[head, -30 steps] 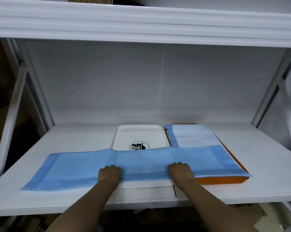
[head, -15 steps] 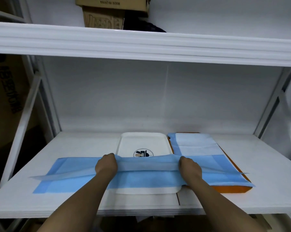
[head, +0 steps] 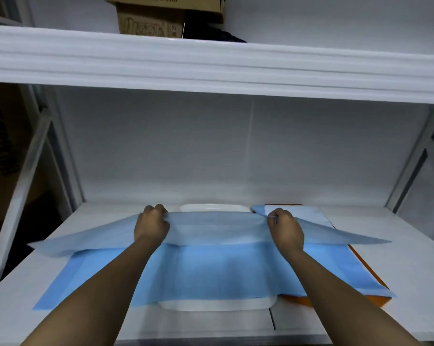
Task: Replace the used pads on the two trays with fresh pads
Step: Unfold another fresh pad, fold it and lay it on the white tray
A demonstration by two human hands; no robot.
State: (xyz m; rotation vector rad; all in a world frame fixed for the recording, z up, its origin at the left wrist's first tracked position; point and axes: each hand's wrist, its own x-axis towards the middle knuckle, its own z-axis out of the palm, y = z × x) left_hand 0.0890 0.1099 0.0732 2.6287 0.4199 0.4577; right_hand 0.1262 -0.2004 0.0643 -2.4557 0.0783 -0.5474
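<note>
A wide blue pad (head: 211,273) lies spread across the white tray (head: 218,304) and reaches over the orange tray (head: 375,295) on the right. My left hand (head: 151,224) and my right hand (head: 284,228) each grip the pad's upper layer, a pale sheet (head: 218,227) held stretched above the white tray's far end. The sheet's loose ends hang out to both sides. A second, lighter folded pad (head: 300,213) rests at the back of the orange tray, just behind my right hand.
Both trays sit side by side on a white shelf board (head: 24,308), with its front edge close below. The upper shelf (head: 211,68) overhangs low and carries cardboard boxes (head: 151,18). Slanted frame struts (head: 410,171) stand at both sides.
Both hands have carried the pad's top layer away from the front edge towards the back of the white tray, unfolding it. The camera has tilted upward.
</note>
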